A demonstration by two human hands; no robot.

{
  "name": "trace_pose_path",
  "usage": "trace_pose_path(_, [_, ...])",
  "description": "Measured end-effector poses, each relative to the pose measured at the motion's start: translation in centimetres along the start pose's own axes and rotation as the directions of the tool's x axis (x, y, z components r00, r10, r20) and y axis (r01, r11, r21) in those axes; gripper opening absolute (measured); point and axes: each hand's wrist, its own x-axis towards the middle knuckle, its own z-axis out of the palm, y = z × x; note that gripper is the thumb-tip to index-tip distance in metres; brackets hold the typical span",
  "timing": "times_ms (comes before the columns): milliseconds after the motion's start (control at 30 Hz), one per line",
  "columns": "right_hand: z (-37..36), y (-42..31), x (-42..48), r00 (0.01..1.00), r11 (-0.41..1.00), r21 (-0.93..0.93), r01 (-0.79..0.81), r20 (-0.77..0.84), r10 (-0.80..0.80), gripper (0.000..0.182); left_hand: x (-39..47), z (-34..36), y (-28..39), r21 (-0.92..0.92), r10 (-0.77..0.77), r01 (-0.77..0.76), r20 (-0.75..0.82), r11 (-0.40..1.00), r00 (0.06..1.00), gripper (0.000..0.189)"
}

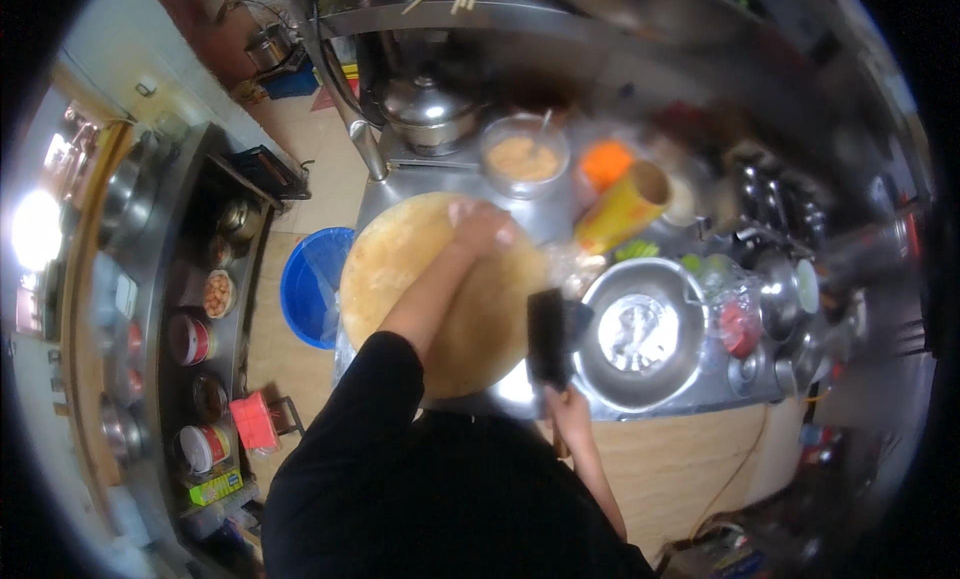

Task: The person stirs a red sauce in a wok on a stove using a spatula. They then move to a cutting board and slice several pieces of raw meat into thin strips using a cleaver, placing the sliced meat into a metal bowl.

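Note:
My left hand rests on the far part of a round wooden chopping board; whether anything lies under its fingers I cannot tell. In my right hand is the handle of a cleaver, its dark, blurred blade pointing away from me beside the board's right edge. Right of the blade stands a wide steel basin with a shiny inside. Beyond it a yellow cardboard roll leans near chopped green vegetable pieces.
At the back of the steel table are a lidded steel pot, a glass bowl and an orange heap. A blue plastic tub stands left of the board. Plastic bags and steel bowls crowd the right.

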Motion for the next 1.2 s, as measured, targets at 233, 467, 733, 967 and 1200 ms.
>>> trace_pose_path(233, [0.1, -0.1, 3.0, 0.996, 0.955, -0.287, 0.07, -0.036, -0.084, 0.021, 2.0, -0.3, -3.6, -0.024, 0.131, -0.13, 0.056, 0.991, 0.99, 0.067])
trace_pose_path(467, [0.2, -1.2, 2.7, 0.998, 0.968, -0.248, 0.041, -0.044, -0.054, 0.025, 2.8, 0.0, -2.1, 0.12, 0.118, -0.123, 0.048, 0.985, 0.992, 0.07])
trace_pose_path(733, [2.8, 0.8, 1.4, 0.955, 0.934, -0.325, 0.149, -0.199, -0.222, 0.03, 3.0, -5.5, -2.7, -0.049, 0.146, -0.148, 0.629, 0.988, 0.763, 0.054])
trace_pose_path(967, [4.9, 1.4, 0.5, 0.908, 0.927, -0.316, 0.201, -0.295, -0.298, 0.027, -10.8, -0.8, -2.5, -0.075, 0.254, -0.245, 0.15, 0.967, 0.955, 0.045])
trace_pose_path(1200, [6.4, -2.6, -0.6, 0.933, 0.799, -0.58, 0.162, -0.175, -0.316, 0.031, -21.2, 0.7, -2.0, -0.123, 0.199, -0.196, 0.014, 0.973, 0.98, 0.044])
